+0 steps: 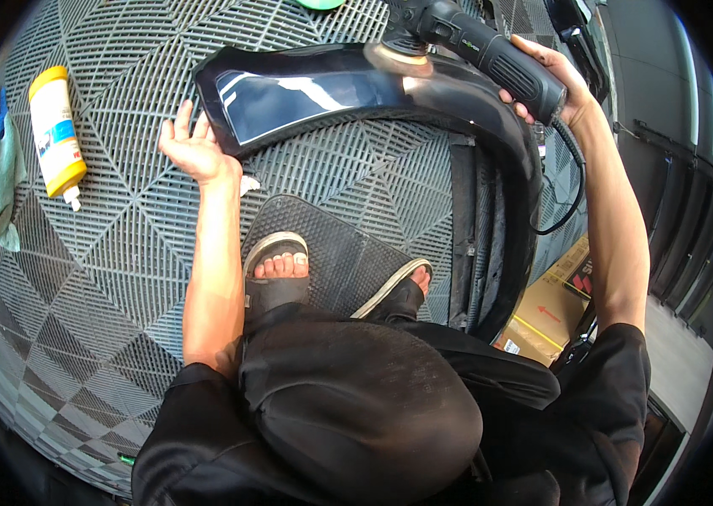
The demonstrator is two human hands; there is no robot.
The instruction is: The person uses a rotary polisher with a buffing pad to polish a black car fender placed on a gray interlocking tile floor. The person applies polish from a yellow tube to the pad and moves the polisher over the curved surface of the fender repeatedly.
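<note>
We clamp one black polisher [491, 57] in the right hand [555, 80]. Left hand [199, 148]: fingers apart, glossy panel [310, 91] alongside.

your polisher [493, 61]: black | your curved panel [449, 94]: black, pale-blue and white sheen | your floor tiles [112, 169]: grey, slatted in diamonds | your bottle [58, 131]: yellow, white, blue-patched | your cloth [0, 184]: teal | your sleeves [597, 384]: black

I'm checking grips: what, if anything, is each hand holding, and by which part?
The right hand holds the corded polisher by its rear body. The left hand is at one end of the car fender; any hold is unclear.
</note>
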